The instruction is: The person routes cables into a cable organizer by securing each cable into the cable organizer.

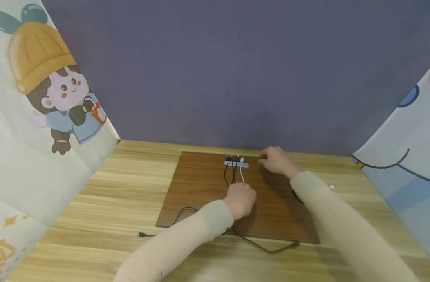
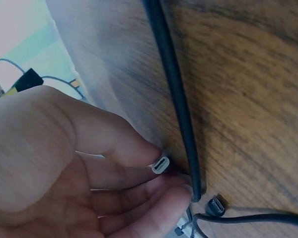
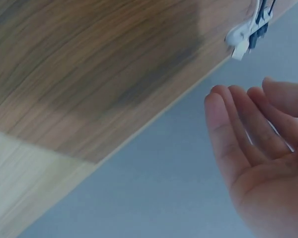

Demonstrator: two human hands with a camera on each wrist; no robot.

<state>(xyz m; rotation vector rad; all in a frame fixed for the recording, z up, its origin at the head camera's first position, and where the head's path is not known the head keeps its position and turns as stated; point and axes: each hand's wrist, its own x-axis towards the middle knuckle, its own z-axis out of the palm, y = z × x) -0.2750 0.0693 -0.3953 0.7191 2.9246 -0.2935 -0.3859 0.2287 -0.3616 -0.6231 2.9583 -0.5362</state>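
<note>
A small white cable clip (image 1: 246,165) lies near the back edge of a dark brown board (image 1: 201,184). Several black cables and a white cable (image 1: 241,176) sit in its slots, and the cables run forward towards my left hand (image 1: 240,200). That hand pinches a plug with a metal USB-C tip (image 2: 161,165) between thumb and fingers; which cable it belongs to is hidden. A black cable (image 2: 176,94) passes beside the fingers, and another black plug (image 2: 216,206) lies on the board. My right hand (image 1: 276,159), fingers loosely bent and holding nothing, hovers right of the clip.
The board lies on a light wooden table (image 1: 105,188) against a dark grey-blue panel (image 1: 236,78). A black USB plug (image 1: 141,234) lies at the left, a white plug (image 1: 331,187) at the right. A black cable (image 1: 268,250) loops over the board's front edge.
</note>
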